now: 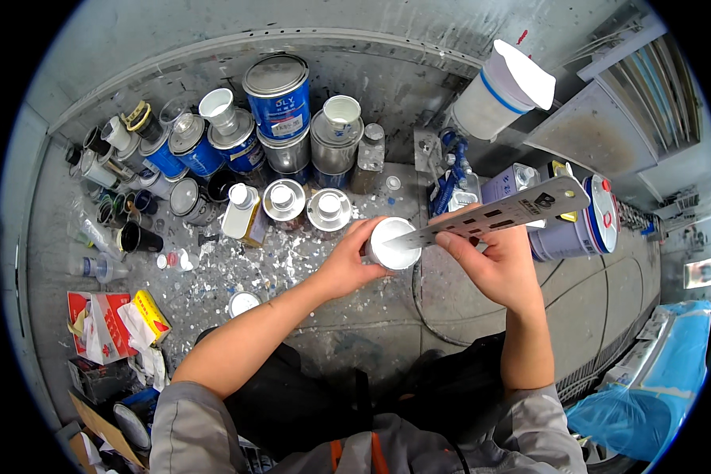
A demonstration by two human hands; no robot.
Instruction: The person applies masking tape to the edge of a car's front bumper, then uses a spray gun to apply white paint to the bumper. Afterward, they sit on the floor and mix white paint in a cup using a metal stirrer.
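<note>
My left hand (pixel 351 261) is wrapped round a white plastic cup (pixel 387 259), tilted slightly toward me. White paint shows inside it. In my right hand (pixel 488 265) is a flat metal paint-mixing ruler (pixel 505 212) with slots cut along it, gripped by thumb and fingers. Its lower end dips into the cup and touches the paint; its wide end points up to the right. Beyond the cup stand two round metal cans with white caps, one being the nearer can (pixel 329 209). A square-shouldered tin (pixel 243 213) with a white cap is beside them.
Blue paint cans (pixel 278 99) and cups line the back wall. A spray gun (pixel 453 170) hangs below a white paper-topped container (pixel 494 95). Purple drums (pixel 569 237) stand right, near a hose (pixel 423 308) on the floor. Red and yellow boxes (pixel 103 325) lie left; blue plastic sheeting (pixel 648 395) covers something at right.
</note>
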